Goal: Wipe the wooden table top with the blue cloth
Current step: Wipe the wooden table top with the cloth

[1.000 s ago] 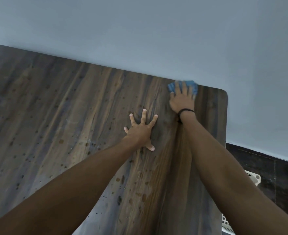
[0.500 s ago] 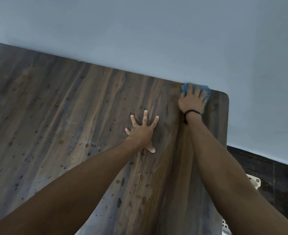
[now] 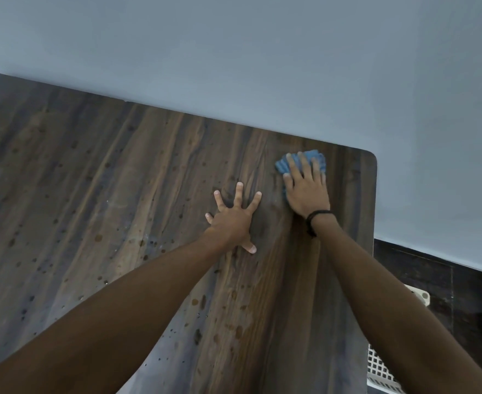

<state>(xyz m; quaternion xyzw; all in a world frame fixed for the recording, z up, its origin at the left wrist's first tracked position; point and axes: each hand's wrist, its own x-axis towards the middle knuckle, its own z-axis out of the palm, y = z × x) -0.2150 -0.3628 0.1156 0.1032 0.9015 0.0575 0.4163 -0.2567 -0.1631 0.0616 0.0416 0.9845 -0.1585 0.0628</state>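
The dark wooden table top (image 3: 120,194) fills the left and middle of the view, speckled with many dark spots. The blue cloth (image 3: 284,164) lies near the table's far right corner. My right hand (image 3: 306,189), a black band on its wrist, presses flat on the cloth with straight fingers, covering most of it. My left hand (image 3: 232,216) rests flat on the bare wood just left of it, fingers spread wide.
A pale blue-grey wall (image 3: 262,66) runs along the table's far edge. To the right of the table are a dark floor (image 3: 438,285) and a white lattice basket (image 3: 379,368) below the table's edge.
My right hand has slid the cloth back from the far right corner, toward me and to the left. My left hand has stayed planted in place.
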